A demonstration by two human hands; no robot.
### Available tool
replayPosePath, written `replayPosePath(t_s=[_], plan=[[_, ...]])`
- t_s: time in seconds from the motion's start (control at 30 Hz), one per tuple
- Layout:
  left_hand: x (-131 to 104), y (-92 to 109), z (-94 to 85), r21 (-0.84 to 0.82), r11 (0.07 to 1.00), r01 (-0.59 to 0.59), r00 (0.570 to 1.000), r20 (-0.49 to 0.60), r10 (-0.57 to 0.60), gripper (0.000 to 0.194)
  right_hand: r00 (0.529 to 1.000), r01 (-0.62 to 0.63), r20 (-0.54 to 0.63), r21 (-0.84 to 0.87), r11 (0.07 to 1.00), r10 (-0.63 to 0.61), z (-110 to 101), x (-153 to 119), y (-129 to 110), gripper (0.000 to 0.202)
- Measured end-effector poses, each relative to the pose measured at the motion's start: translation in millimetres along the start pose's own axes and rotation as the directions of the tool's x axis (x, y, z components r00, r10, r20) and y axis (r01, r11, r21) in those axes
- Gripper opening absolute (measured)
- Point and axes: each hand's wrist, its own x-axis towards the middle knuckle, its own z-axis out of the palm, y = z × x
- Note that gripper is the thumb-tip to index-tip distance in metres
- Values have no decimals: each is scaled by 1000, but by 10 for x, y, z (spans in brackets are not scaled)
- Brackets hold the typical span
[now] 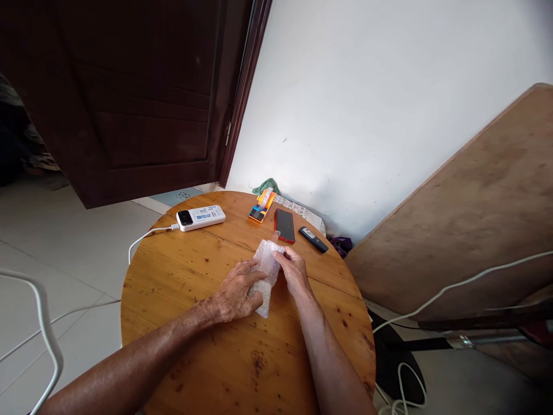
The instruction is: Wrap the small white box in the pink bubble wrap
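Note:
A folded piece of bubble wrap (266, 268) lies on the round wooden table (242, 369) between my hands. Spread over its left side, my left hand (239, 288) rests with fingers stretched and thumb apart. My right hand (294, 271) pinches the upper right edge of the wrap between thumb and fingers. A small clear brownish strip (276, 235), looking like tape, sticks up from the top edge of the wrap near the right fingertips. Whether anything is inside the wrap cannot be seen.
Beyond the wrap lie a red-edged phone (284, 225), a dark handheld device (313, 239) and an orange-and-black object (262, 206). A white power bank (201, 218) with a plugged-in cable sits at left. A wooden board (466, 202) leans at right; a dark door (151, 115) stands behind.

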Motion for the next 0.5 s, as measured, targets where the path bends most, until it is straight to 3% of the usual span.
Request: replayPosePath(t_s=[0.5], plan=[[-24,71,-11,-29,998,53,998,-33,-54,39,1000,-4,-5,67,998,5,16,-30,-65,24]])
